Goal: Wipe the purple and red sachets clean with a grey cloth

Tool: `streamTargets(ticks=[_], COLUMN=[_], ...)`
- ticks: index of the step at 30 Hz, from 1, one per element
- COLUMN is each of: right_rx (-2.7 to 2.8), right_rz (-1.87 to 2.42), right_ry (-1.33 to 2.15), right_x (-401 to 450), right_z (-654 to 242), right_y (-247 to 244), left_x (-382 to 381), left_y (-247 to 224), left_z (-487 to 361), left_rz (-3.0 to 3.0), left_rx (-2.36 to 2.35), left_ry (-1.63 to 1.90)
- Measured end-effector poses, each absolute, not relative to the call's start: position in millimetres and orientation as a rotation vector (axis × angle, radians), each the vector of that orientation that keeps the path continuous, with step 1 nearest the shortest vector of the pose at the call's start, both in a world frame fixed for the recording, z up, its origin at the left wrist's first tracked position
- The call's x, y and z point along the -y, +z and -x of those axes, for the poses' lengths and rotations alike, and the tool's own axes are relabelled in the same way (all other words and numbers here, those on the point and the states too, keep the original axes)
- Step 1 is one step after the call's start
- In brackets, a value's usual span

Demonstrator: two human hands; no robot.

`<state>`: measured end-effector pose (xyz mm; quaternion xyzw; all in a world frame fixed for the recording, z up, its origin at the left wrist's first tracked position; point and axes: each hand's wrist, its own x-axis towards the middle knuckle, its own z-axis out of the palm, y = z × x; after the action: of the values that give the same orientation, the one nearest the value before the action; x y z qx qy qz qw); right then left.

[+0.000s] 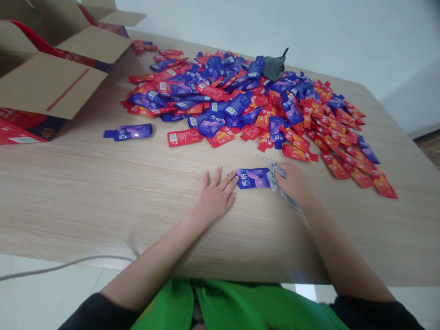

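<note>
A purple packet (253,178) lies flat on the wooden table (103,197) in front of me. My left hand (215,197) rests palm down with its fingers spread, and its fingertips touch the packet's left end. At the packet's right end, my right hand (294,183) is closed around a grey cloth (274,176), part of which hangs out below the hand. Beyond both hands spreads a large heap of red packets (185,137) and purple packets (238,104).
Open cardboard boxes (79,91) stand at the left. A single purple packet (134,131) lies near them. A dark grey cloth (274,68) sits on the back of the heap. A grey cable (79,261) runs past the table's front edge at the left.
</note>
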<state>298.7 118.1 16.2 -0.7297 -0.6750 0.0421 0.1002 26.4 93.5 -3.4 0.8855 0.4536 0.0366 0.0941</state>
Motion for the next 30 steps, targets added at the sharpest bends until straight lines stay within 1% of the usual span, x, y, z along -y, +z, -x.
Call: streamTargets(ticks=[5,7,10,12,16,21,26,30], right_rx=[1.952,1.962,2.065,2.176,2.268,2.17,2.006,1.945], right_rz=[2.07,1.936,1.695,1.64,1.697,1.802,2.017,2.194], right_ry=[0.108,0.107,0.193,0.242,0.175,0.073,0.1,0.206], right_x=[-121.0,-122.0,-119.5,-115.8,-108.7,-104.5,-101.9,-101.2], right_z=[-277.5,-255.5,-223.4,-209.4,-205.1,-225.5,-260.5,-290.6], right_y=[30.0,34.1,29.9,21.7,8.8,10.6,13.7,19.1], left_x=[-93.7,-93.5,-93.0,-93.0,-94.8,-97.2,-96.7,-96.2], left_y=[-3.7,-3.8,-3.3,-2.4,0.1,1.2,0.4,1.2], left_z=[-25.6,-25.0,-24.6,-24.7,-25.6,-25.8,-24.9,-25.0], left_rz=[-2.641,-2.65,-2.656,-2.651,-2.61,-2.571,-2.583,-2.591], left_rx=[-1.342,-1.331,-1.317,-1.313,-1.297,-1.298,-1.3,-1.301], left_ry=[0.107,0.11,0.107,0.1,0.074,0.042,0.052,0.066])
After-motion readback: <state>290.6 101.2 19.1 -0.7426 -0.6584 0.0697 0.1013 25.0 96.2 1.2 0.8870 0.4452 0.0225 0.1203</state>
